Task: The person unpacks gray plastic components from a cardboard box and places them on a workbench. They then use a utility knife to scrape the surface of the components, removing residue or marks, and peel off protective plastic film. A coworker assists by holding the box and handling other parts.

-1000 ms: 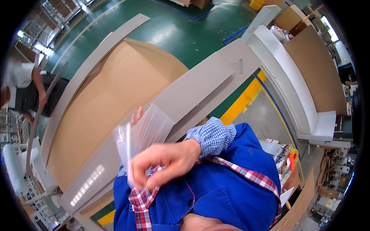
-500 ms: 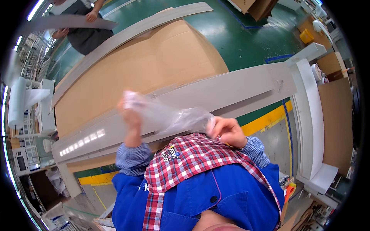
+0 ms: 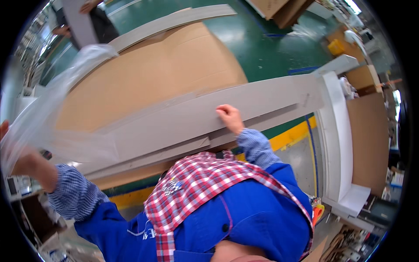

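Note:
At the far left, my left hand [image 3: 26,162] has hold of a clear plastic sheet [image 3: 65,98]. The sheet billows up over the left end of the table, and the hand is partly seen through it and blurred. My right hand [image 3: 230,118] is over the long grey panel [image 3: 183,118], its fingers curled in with nothing visible in them. Whether it touches the panel I cannot tell. A second, narrower grey strip [image 3: 170,153] lies along the near edge, close to my apron.
Brown cardboard [image 3: 161,74] covers the table beyond the panel, with another grey strip [image 3: 174,24] along its far edge. A co-worker [image 3: 102,22] holds a grey board [image 3: 80,22] at the far left. White panels [image 3: 340,135] stand on the right beside a cardboard sheet [image 3: 370,139].
My left hand has swung far left with the plastic sheet, which has spread out. The right hand has let go of it and moved left and away from me, over the panel.

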`<state>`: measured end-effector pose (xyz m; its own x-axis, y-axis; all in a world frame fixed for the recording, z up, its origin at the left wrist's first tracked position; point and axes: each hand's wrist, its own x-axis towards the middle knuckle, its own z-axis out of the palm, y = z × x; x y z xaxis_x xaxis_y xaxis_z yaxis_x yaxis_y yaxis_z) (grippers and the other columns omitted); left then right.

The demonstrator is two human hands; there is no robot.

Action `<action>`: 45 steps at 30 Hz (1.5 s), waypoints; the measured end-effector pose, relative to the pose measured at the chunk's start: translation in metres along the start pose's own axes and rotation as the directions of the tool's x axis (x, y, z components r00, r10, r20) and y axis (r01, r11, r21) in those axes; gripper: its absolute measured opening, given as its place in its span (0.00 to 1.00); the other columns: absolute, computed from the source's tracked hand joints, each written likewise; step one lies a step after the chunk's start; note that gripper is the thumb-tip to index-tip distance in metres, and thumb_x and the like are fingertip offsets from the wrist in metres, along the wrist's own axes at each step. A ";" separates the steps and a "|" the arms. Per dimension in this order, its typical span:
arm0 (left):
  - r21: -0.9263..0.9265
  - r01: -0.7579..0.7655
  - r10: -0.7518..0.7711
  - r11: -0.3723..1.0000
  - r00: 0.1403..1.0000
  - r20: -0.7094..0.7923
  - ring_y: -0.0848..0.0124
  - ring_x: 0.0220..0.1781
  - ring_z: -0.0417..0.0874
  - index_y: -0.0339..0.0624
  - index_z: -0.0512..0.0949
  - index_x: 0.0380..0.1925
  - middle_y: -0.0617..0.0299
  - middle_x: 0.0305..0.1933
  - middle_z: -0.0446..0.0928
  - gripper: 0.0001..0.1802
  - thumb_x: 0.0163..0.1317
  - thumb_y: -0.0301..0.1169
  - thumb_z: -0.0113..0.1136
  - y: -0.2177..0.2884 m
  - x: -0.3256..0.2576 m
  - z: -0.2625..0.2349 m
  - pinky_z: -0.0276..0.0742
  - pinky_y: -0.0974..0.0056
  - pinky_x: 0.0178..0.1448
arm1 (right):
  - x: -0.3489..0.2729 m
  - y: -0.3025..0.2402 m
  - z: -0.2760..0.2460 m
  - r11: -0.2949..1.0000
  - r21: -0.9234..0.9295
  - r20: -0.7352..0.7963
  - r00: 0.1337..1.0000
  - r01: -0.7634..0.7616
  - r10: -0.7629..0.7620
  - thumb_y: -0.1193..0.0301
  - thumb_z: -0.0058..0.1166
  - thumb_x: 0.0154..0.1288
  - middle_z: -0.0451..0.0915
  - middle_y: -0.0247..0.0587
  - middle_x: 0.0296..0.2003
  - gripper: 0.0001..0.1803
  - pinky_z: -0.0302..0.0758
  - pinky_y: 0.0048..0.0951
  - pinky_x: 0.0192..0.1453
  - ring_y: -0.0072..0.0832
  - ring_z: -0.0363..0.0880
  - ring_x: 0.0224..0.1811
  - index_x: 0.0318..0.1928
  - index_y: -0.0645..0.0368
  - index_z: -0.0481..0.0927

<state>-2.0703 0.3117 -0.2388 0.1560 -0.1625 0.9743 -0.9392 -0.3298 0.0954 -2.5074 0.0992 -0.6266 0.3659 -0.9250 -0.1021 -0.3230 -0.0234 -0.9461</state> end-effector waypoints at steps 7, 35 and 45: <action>0.037 0.623 -0.408 0.781 0.464 0.786 0.58 0.43 0.75 0.37 0.73 0.44 0.52 0.39 0.73 0.25 0.57 0.47 0.61 0.084 -0.336 0.152 0.71 0.59 0.46 | 0.051 -0.036 0.025 0.818 -0.528 0.042 0.969 0.228 -0.243 0.66 0.54 0.60 0.78 0.40 0.34 0.08 0.76 0.39 0.43 0.39 0.78 0.37 0.38 0.53 0.82; 0.425 0.165 -0.453 0.890 0.438 0.777 0.65 0.61 0.62 0.48 0.68 0.55 0.60 0.56 0.65 0.27 0.61 0.51 0.42 0.119 -0.384 0.071 0.46 0.49 0.62 | 0.097 -0.038 -0.123 0.732 -0.621 0.447 0.894 0.281 0.036 0.72 0.55 0.53 0.78 0.40 0.34 0.05 0.76 0.33 0.42 0.38 0.78 0.38 0.30 0.58 0.83; 0.437 0.145 -0.454 0.888 0.431 0.780 0.66 0.61 0.63 0.49 0.69 0.55 0.61 0.56 0.65 0.27 0.61 0.51 0.42 0.105 -0.383 0.063 0.46 0.49 0.63 | 0.087 -0.070 -0.086 0.749 -0.556 0.573 0.819 0.360 0.031 0.72 0.55 0.53 0.78 0.42 0.33 0.05 0.75 0.35 0.42 0.40 0.78 0.37 0.28 0.60 0.82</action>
<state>-2.2099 0.2806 -0.6147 0.7320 -0.6457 0.2172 -0.6778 -0.7224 0.1370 -2.5280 -0.0121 -0.5426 0.7896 -0.5412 -0.2891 -0.5952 -0.5613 -0.5750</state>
